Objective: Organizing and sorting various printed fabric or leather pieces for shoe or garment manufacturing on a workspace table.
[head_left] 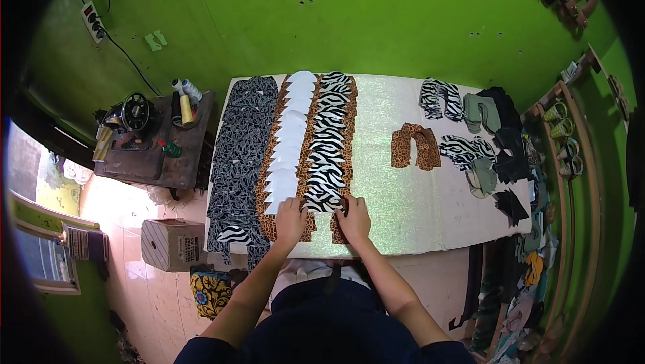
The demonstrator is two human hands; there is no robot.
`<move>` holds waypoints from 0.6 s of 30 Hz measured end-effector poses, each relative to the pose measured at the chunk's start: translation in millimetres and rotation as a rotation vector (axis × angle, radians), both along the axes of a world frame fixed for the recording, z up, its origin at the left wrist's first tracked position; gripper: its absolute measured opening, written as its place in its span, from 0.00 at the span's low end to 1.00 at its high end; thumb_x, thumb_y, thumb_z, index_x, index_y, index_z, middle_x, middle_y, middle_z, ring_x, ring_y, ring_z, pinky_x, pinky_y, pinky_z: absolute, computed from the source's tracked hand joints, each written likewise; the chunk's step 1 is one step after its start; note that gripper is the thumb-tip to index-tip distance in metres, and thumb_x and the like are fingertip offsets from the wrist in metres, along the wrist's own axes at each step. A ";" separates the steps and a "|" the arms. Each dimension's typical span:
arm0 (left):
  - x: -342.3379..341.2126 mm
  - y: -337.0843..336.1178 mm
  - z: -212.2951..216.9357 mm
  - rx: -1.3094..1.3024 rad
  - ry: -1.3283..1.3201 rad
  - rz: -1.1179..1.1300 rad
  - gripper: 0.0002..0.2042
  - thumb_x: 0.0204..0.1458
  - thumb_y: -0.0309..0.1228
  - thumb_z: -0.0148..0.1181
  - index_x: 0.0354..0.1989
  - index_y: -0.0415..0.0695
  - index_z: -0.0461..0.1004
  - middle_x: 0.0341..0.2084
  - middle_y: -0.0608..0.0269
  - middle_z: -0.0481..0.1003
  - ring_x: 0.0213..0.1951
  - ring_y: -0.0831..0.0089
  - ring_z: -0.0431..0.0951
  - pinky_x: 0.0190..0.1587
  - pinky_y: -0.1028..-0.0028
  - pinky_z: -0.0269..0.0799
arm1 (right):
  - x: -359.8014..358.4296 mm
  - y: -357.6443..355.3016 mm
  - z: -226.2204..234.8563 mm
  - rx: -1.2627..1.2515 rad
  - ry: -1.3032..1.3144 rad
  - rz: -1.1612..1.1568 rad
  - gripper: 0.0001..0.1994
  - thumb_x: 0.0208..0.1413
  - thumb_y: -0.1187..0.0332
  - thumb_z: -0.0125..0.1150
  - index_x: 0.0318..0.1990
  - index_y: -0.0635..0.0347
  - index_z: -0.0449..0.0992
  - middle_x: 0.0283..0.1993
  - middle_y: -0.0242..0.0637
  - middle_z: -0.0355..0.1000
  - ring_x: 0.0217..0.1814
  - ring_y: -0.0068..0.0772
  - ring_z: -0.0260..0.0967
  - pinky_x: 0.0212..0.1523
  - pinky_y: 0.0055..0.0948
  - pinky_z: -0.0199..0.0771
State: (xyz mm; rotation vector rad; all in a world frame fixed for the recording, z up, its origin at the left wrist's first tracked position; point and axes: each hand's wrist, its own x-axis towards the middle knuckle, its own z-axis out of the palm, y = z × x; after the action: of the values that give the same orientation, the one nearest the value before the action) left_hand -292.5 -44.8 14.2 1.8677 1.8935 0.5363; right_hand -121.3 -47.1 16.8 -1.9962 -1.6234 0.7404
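Note:
At the front of the table, my left hand and my right hand pinch the two sides of a zebra-print cut piece. Its column of overlapping zebra pieces runs back toward the wall, laid over leopard-print pieces whose ends show beneath my hands. Left of it lies a column of white curved pieces, also on leopard print. Farther left is a column of black-and-grey patterned pieces, with one zebra scrap near its front. My fingertips partly hide the edges they grip.
On the right lie a leopard U-shaped stack, zebra stacks, grey-green pieces and black pieces. A sewing machine with thread cones stands left. A cardboard box sits on the floor. Shoes hang on a rack.

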 end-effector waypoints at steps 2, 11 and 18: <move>2.0 -1.6 -0.8 0.122 0.025 -0.026 0.16 0.47 0.29 0.55 0.45 0.39 0.68 0.43 0.52 0.69 0.48 0.54 0.65 0.49 0.64 0.61 | -0.5 -4.3 -5.6 0.110 -0.071 0.074 0.21 0.45 0.66 0.60 0.49 0.58 0.67 0.50 0.45 0.62 0.49 0.44 0.62 0.45 0.37 0.65; 18.4 -33.4 -36.5 0.216 0.322 -0.373 0.24 0.51 0.37 0.48 0.56 0.40 0.61 0.59 0.55 0.57 0.61 0.59 0.54 0.61 0.57 0.46 | 5.1 -34.4 -41.1 0.309 -0.328 0.531 0.24 0.54 0.55 0.49 0.56 0.56 0.63 0.62 0.41 0.54 0.68 0.45 0.44 0.64 0.48 0.43; 52.6 -9.8 -12.7 0.300 0.242 -0.340 0.19 0.47 0.30 0.52 0.50 0.41 0.67 0.56 0.53 0.60 0.59 0.59 0.57 0.60 0.57 0.50 | 56.1 6.4 -15.7 0.353 0.128 0.363 0.16 0.53 0.64 0.51 0.48 0.57 0.70 0.55 0.45 0.62 0.62 0.52 0.51 0.62 0.46 0.47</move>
State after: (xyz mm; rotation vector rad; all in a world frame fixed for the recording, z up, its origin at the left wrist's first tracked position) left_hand -239.9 -54.7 1.5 2.4868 1.6474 0.5210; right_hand -65.1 -40.7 1.0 -1.4015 -1.9091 0.6367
